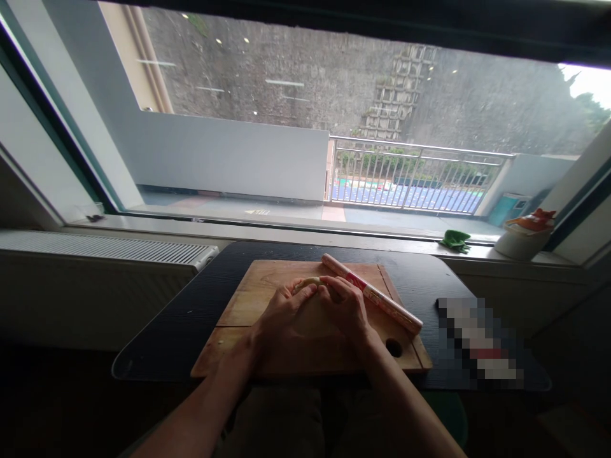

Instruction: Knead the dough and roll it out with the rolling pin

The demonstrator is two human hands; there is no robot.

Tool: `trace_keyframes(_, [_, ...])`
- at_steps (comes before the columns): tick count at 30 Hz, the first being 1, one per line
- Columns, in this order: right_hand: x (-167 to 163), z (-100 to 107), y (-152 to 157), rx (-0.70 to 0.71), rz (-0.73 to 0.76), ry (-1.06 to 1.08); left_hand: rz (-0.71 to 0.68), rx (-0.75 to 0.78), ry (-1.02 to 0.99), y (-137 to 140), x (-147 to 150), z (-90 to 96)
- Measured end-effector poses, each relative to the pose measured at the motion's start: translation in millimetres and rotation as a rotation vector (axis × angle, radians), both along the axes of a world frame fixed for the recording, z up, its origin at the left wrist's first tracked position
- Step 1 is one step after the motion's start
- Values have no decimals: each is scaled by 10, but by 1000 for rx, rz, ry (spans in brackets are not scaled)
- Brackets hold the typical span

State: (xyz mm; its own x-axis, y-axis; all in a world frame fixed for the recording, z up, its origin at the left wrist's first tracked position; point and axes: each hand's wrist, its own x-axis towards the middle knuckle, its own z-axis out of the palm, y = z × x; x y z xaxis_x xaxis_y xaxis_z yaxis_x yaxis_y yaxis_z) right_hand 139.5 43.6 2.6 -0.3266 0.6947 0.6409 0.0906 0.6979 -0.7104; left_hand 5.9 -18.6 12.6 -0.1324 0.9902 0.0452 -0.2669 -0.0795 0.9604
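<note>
Black table [176,324] bears a wooden board [245,305]; beside it, a pixelated object [482,343].

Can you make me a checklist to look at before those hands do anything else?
1. Left hand and right hand both on the pale, dough-like piece: ok.
2. Wooden cutting board lying on the black table: ok.
3. Board free of other stuff: not ok, the red-printed roll lies slantwise over its right side.
4. Green cloth away from the board: ok, on the windowsill.
5. Piece free of tears: cannot tell, fingers cover much of it.
</note>
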Motion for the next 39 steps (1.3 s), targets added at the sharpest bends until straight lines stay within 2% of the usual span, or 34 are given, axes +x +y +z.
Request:
trace_keyframes(2, [21, 22, 1, -107, 54, 36, 25, 14, -35, 17, 6, -4])
trace_keyframes(6, [74, 103, 22, -399, 133, 195, 160, 74, -73, 34, -16, -4])
trace_keyframes(9, [85, 138, 35, -485, 282, 239, 134, 110, -74, 19, -42, -1])
trace_keyframes(11, [84, 137, 30, -459, 309, 283, 71, 102, -58, 6, -51, 0])
trace_keyframes(14, [84, 119, 7, -408, 274, 301, 38, 77, -15, -9, -46, 7])
trace_keyframes(18, [80, 83, -6, -407, 256, 243, 43, 15, 49, -28, -26, 33])
trace_keyframes(21, [69, 46, 25, -332, 226, 206, 54, -16, 53, -36, -25, 45])
trace_keyframes(32, [32, -27, 41, -204, 26, 27, 114, 11, 62, 2, -30, -52])
trace_keyframes(39, [48, -30, 24, -208, 52, -12, 121, 21, 69, 25, -43, -85])
